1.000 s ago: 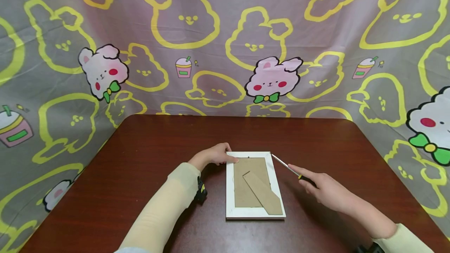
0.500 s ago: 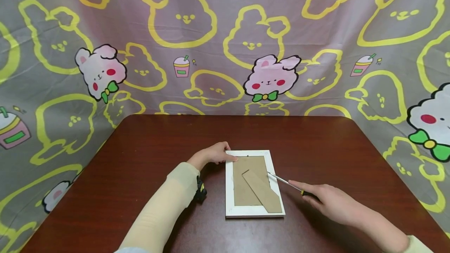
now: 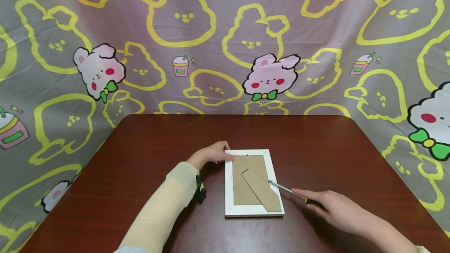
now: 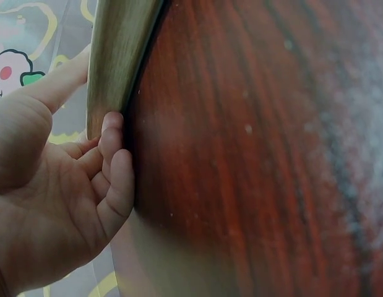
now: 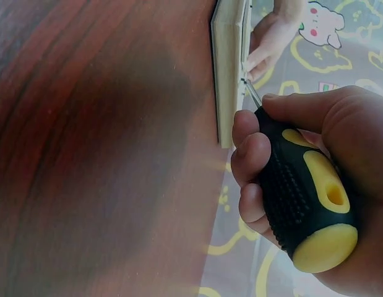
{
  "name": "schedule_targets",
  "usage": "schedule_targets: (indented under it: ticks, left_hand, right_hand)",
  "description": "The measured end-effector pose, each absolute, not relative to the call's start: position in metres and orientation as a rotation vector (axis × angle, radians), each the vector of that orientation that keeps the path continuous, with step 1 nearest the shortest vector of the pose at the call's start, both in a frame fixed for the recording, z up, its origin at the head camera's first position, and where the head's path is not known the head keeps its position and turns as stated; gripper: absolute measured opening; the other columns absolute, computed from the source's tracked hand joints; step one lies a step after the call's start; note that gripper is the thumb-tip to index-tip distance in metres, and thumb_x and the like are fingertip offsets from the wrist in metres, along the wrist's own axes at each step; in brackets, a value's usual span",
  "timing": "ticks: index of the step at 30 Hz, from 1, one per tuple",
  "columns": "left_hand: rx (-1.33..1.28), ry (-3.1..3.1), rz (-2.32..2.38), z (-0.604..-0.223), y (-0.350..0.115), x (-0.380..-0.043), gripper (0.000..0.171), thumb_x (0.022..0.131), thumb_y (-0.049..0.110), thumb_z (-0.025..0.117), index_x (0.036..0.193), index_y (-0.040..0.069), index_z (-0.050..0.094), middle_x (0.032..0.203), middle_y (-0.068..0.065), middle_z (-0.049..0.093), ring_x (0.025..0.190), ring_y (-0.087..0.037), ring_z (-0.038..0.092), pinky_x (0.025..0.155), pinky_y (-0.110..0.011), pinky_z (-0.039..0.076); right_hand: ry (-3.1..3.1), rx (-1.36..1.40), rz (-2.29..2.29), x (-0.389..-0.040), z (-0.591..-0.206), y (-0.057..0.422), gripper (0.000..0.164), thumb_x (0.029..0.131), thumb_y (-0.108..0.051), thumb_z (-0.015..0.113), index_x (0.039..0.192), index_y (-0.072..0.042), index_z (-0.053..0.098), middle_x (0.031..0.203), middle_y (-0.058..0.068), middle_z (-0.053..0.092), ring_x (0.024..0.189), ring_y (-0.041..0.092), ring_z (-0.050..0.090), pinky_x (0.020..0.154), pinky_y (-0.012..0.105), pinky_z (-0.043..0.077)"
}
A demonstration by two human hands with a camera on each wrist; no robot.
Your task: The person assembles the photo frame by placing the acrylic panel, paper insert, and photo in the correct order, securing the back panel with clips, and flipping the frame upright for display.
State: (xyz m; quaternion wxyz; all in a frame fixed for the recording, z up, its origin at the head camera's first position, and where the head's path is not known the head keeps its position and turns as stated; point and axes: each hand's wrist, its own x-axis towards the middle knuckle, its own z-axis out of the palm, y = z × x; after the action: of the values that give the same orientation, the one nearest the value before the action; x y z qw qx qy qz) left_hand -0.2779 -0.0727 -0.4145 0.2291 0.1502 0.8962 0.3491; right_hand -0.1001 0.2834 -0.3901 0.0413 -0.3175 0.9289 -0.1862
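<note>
A white picture frame (image 3: 229, 190) lies face down on the table, its brown backing board (image 3: 242, 192) and slanted easel leg (image 3: 263, 194) showing. My left hand (image 3: 215, 153) grips its far left corner, thumb on top; in the left wrist view the curled fingers (image 4: 120, 179) meet the frame's wooden side (image 4: 120, 62). My right hand (image 3: 334, 206) holds a screwdriver (image 3: 288, 190) by its handle. The tip meets the right inner edge of the frame, beside the backing board. The black and yellow handle (image 5: 287, 185) fills my right palm in the right wrist view.
The frame rests on a dark red-brown wooden table (image 3: 168, 136). Behind and at both sides hangs a grey cloth (image 3: 204, 15) printed with cartoon rabbits. A black device (image 3: 200, 190) sits on my left wrist.
The screwdriver tip has moved from the frame's far right corner down to about midway along its right inner edge. My right hand came nearer with it. The left hand keeps its hold.
</note>
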Motion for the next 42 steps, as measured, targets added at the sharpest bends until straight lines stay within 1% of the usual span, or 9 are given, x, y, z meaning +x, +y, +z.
schedule_targets:
  ticks: [7,12,18,21,27,33,35,38,42]
  left_hand:
    - [0.373,2.458,0.979,-0.413,-0.071,-0.274,0.038,0.088,0.033,0.073,0.101,0.006,0.050,0.073,-0.008,0.054,0.061,-0.016,0.049,0.052,-0.027,0.043]
    - [0.297,2.428,1.039,-0.409,-0.068,-0.270,0.038,0.089,0.031,0.073,0.102,0.006,0.048,0.068,-0.012,0.057,0.059,-0.020,0.056,0.052,-0.032,0.049]
    - [0.274,2.429,1.053,-0.410,-0.069,-0.268,0.037,0.089,0.031,0.072,0.101,0.007,0.046,0.065,-0.010,0.055,0.056,-0.019,0.055,0.052,-0.031,0.049]
    - [0.275,2.433,1.046,-0.410,-0.069,-0.268,0.037,0.089,0.031,0.072,0.102,0.006,0.046,0.065,-0.011,0.055,0.057,-0.020,0.056,0.052,-0.032,0.049]
    - [0.280,2.434,1.041,-0.411,-0.070,-0.268,0.039,0.089,0.032,0.072,0.103,0.006,0.046,0.066,-0.011,0.056,0.058,-0.020,0.057,0.052,-0.032,0.049]
    - [0.274,2.434,1.042,-0.409,-0.069,-0.267,0.037,0.090,0.031,0.072,0.101,0.007,0.046,0.067,-0.012,0.056,0.057,-0.020,0.056,0.052,-0.032,0.050]
    - [0.272,2.435,1.035,-0.409,-0.069,-0.268,0.037,0.090,0.031,0.071,0.102,0.007,0.047,0.067,-0.012,0.057,0.057,-0.020,0.056,0.053,-0.032,0.050]
    - [0.265,2.438,1.031,-0.409,-0.069,-0.267,0.037,0.090,0.031,0.071,0.102,0.007,0.047,0.068,-0.012,0.057,0.057,-0.020,0.056,0.054,-0.033,0.051]
    - [0.246,2.443,1.028,-0.410,-0.068,-0.268,0.036,0.090,0.030,0.072,0.101,0.007,0.047,0.068,-0.012,0.057,0.056,-0.020,0.056,0.053,-0.033,0.052]
  right_hand:
    - [2.859,-0.971,-0.563,-0.099,-0.390,0.281,0.048,0.095,-0.019,0.064,0.141,-0.023,0.052,0.098,-0.013,0.064,0.071,-0.001,0.046,0.061,0.023,0.039]
    - [2.887,-0.991,-0.563,-0.097,-0.387,0.281,0.048,0.093,-0.016,0.066,0.139,-0.025,0.054,0.102,-0.012,0.067,0.072,-0.002,0.047,0.061,0.022,0.041]
    - [2.862,-0.952,-0.562,-0.097,-0.385,0.281,0.049,0.093,-0.015,0.066,0.139,-0.026,0.055,0.108,-0.007,0.069,0.075,-0.004,0.050,0.061,0.024,0.045]
    - [2.827,-0.922,-0.579,-0.098,-0.385,0.281,0.048,0.094,-0.016,0.065,0.139,-0.026,0.054,0.098,-0.012,0.067,0.071,-0.003,0.048,0.059,0.024,0.042]
    - [2.803,-0.894,-0.593,-0.099,-0.385,0.281,0.048,0.095,-0.017,0.064,0.140,-0.025,0.053,0.075,-0.021,0.052,0.063,-0.001,0.042,0.058,0.023,0.036]
    - [2.810,-0.918,-0.630,-0.098,-0.384,0.281,0.049,0.094,-0.014,0.065,0.140,-0.025,0.054,0.068,-0.023,0.045,0.058,-0.003,0.036,0.056,0.022,0.036]
    - [2.820,-0.946,-0.636,-0.098,-0.384,0.281,0.049,0.093,-0.014,0.065,0.140,-0.024,0.054,0.072,-0.022,0.051,0.058,-0.003,0.036,0.056,0.021,0.036]
    - [2.845,-1.017,-0.625,-0.099,-0.386,0.281,0.049,0.092,-0.013,0.068,0.138,-0.023,0.056,0.089,-0.015,0.066,0.064,-0.003,0.042,0.058,0.021,0.038]
    - [2.897,-1.106,-0.554,-0.101,-0.387,0.279,0.051,0.087,-0.011,0.072,0.135,-0.022,0.059,0.105,-0.005,0.071,0.074,-0.003,0.052,0.058,0.022,0.043]
